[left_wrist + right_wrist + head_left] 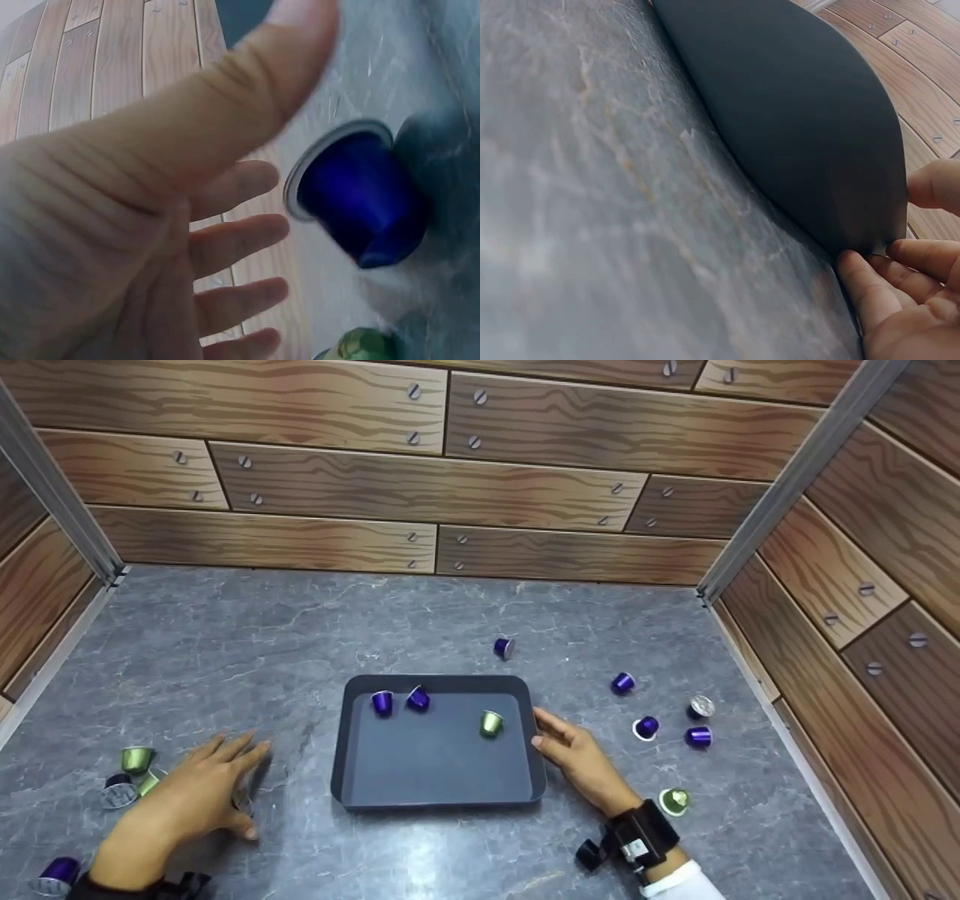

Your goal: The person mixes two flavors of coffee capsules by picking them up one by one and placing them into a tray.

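A dark grey rectangular tray (442, 780) lies on the table, with two purple coffee capsules, one of them a purple capsule (382, 703), and a green capsule (491, 724) inside it. My right hand (589, 765) grips the tray's right side, thumb at the rim and fingers against the outer wall (802, 120). To the left of the tray, my left hand (195, 795) hovers low with fingers spread and holds nothing. A purple-blue capsule (360, 195) lies beside its thumb, mostly hidden by the hand in the head view.
Left of my left hand lie a green capsule (137, 759), a dark capsule (118, 792) and a purple capsule (58, 876). Several more are scattered right of the tray, including a green capsule (674, 801). One purple capsule (504, 648) lies behind it. Wood-patterned walls (375, 480) enclose the table.
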Demonstrator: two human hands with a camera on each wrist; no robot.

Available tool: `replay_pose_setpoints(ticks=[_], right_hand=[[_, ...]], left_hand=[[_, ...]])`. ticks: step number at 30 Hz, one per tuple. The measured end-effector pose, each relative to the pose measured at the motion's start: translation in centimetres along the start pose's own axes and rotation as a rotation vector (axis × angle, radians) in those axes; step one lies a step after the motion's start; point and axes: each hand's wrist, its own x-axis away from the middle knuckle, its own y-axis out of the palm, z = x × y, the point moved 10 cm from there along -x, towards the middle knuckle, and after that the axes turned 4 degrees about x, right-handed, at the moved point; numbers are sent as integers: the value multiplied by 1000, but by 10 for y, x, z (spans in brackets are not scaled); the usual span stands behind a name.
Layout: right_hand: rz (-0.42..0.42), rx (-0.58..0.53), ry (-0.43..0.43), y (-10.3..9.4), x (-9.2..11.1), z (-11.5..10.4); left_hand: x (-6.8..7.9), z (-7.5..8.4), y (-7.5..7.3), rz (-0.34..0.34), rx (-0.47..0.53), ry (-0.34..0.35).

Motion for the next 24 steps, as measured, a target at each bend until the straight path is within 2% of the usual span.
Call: replay_pose_setpoints(ticks=[8,15,24], right_hand=[[26,12,-10,-5,-3,10],[24,32,-50,-7,-3,7],[14,3,-44,-4,-3,7]], left_hand=[[6,-3,1,-75,19,-13],[4,-3,-1,-75,32,-21],[0,-4,0,-46,20,-2]])
